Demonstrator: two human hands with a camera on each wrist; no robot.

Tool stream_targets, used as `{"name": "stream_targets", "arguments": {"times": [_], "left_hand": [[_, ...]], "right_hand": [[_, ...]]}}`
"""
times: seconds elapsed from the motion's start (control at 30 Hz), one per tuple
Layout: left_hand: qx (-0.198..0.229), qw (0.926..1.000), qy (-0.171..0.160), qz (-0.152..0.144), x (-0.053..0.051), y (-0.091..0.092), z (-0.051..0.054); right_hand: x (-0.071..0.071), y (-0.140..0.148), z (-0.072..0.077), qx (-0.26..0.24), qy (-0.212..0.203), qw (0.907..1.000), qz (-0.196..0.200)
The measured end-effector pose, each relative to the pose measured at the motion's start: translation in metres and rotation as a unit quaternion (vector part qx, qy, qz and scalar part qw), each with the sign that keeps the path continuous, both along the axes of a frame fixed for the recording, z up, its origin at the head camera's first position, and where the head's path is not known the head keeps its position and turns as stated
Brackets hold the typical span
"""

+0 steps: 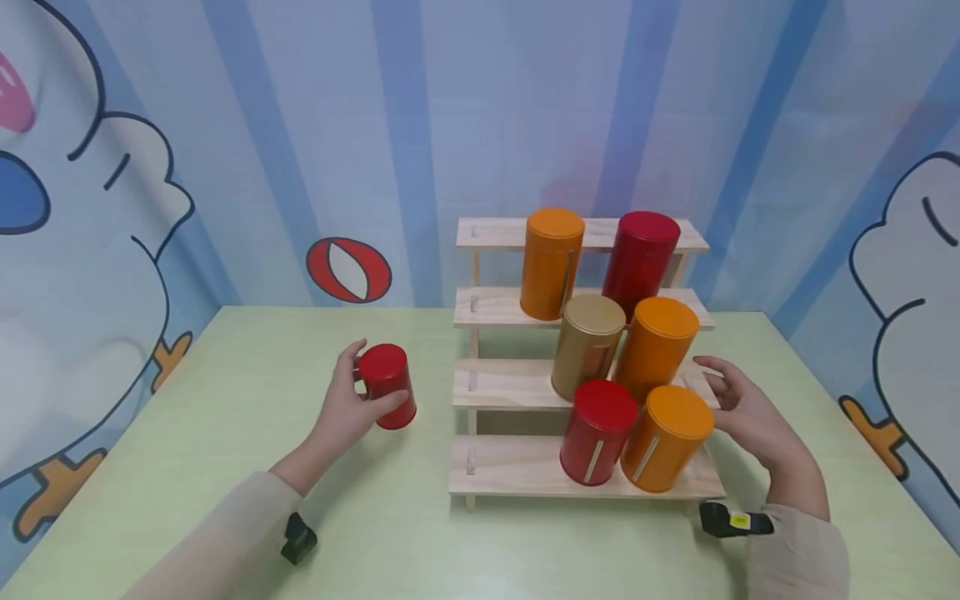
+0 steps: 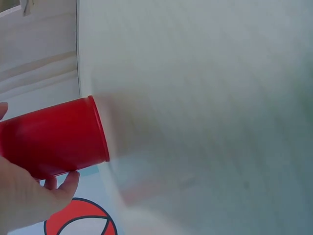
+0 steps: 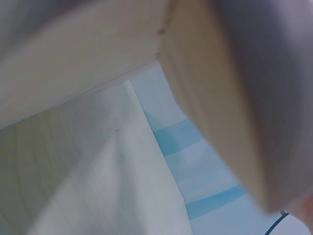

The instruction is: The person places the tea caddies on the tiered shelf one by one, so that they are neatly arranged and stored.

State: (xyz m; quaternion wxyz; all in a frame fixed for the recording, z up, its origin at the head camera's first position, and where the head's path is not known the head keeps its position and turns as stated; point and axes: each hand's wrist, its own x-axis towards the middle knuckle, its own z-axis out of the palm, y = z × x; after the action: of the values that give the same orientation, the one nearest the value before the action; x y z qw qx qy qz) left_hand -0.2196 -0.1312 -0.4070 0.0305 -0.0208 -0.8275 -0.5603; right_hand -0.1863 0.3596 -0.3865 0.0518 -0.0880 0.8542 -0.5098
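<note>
My left hand (image 1: 352,412) grips a red canister (image 1: 387,387) over the table, left of a stepped wooden rack (image 1: 510,467). In the left wrist view the red canister (image 2: 54,137) leans sideways in frame; whether its base touches the table I cannot tell. At the rack's right side, my right hand (image 1: 753,417) holds a shelf end, its thumb tip partly hidden. The bottom shelf carries a red canister (image 1: 598,433) and an orange one (image 1: 667,437). Above them stand a gold canister (image 1: 588,350) and an orange canister (image 1: 656,346).
Higher up are another orange canister (image 1: 552,262) and a dark red canister (image 1: 640,254). Blue striped cloth (image 1: 510,100) with cartoon figures hangs behind the pale green table (image 1: 247,367). Wooden boards (image 3: 210,98) fill much of the right wrist view.
</note>
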Motion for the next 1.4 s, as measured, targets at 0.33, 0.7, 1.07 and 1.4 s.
{"name": "stream_targets", "arguments": {"times": [0.33, 0.7, 1.07, 1.4], "left_hand": [[0.002, 0.9999, -0.009, 0.009, 0.000, 0.000, -0.007], [0.004, 0.9999, -0.009, 0.013, 0.002, 0.001, -0.007], [-0.014, 0.9997, 0.009, 0.018, 0.005, -0.004, 0.003], [-0.024, 0.9995, 0.015, -0.015, 0.028, -0.005, 0.024]], "right_hand": [[-0.001, 0.000, -0.001, -0.004, 0.001, 1.0000, 0.000], [-0.002, 0.001, -0.002, 0.000, 0.000, 1.0000, -0.003], [-0.001, 0.000, -0.001, 0.000, -0.002, 1.0000, -0.005], [-0.001, 0.000, -0.001, 0.004, -0.005, 0.9999, -0.008]]}}
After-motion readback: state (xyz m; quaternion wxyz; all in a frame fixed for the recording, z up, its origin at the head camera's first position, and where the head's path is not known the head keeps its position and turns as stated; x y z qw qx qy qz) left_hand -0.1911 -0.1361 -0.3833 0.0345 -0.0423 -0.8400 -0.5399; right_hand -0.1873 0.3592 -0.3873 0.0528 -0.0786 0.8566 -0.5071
